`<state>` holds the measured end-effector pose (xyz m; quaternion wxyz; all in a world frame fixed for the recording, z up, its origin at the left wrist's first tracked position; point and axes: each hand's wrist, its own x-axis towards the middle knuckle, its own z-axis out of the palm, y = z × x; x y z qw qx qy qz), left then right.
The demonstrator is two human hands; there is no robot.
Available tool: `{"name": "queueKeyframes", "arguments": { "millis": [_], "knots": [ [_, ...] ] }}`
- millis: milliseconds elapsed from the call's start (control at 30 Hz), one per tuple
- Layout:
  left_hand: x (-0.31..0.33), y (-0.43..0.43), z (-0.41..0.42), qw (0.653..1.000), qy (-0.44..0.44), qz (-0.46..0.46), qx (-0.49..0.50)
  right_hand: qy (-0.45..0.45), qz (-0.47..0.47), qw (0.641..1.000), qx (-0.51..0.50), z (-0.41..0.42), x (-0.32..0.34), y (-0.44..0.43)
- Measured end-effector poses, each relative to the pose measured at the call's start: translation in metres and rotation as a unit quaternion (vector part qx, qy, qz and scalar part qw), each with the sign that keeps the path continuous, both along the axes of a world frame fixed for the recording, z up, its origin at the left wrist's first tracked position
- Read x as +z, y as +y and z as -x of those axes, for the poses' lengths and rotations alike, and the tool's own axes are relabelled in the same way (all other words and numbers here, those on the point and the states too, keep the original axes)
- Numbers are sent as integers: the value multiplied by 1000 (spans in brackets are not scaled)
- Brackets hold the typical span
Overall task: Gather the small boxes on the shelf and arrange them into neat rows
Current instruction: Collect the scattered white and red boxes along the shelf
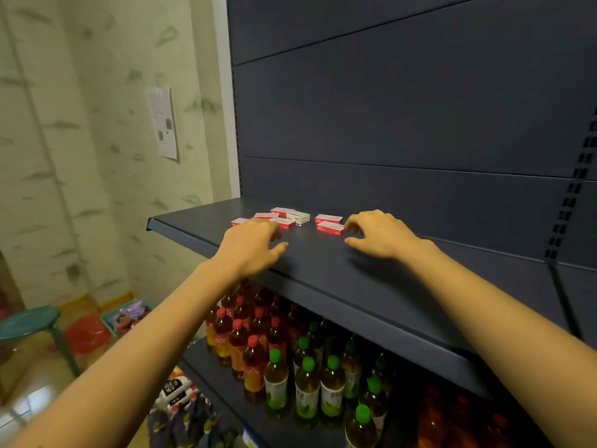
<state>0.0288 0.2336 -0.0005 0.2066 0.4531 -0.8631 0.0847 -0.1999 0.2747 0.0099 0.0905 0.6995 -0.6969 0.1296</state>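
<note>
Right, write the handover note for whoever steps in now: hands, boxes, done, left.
Left hand: fingers curved down over the left cluster of boxes; can't tell whether it grips one.
Right hand: holds nothing, fingertips at the right end of the near red box.
Boxes: at least five at mixed angles on the left, including one white box; two red ones roughly parallel on the right. There is a gap between the groups, all on the shelf.
Done: no neat rows yet.
Left: bring the groups together and square them into rows.
</note>
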Motion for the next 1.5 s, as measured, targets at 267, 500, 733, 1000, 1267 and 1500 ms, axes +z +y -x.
{"name": "queueKeyframes", "arguments": {
  "millis": [267, 500, 733, 1000, 1267, 1500],
  "knots": [
    [17, -104, 28, 999, -2, 10, -38, 28, -58, 994, -90, 28, -9, -115],
    [12, -172, 52, 996, -3, 0, -85, -20, -113, 987, -113, 39, -31, -160],
    [11, -233, 92, 983, -24, -26, -181, -24, -66, 989, -130, 48, -8, -135],
    [0, -279, 149, 935, -160, -162, -270, -59, -10, 968, -243, 42, -1, -72],
    [-3, -290, 165, 919, -194, -133, -316, -86, 42, 942, -322, 22, -14, -20],
    [25, -238, 174, 885, -162, -102, -425, -67, 48, 919, -384, 11, -15, 43]
  ]
}}
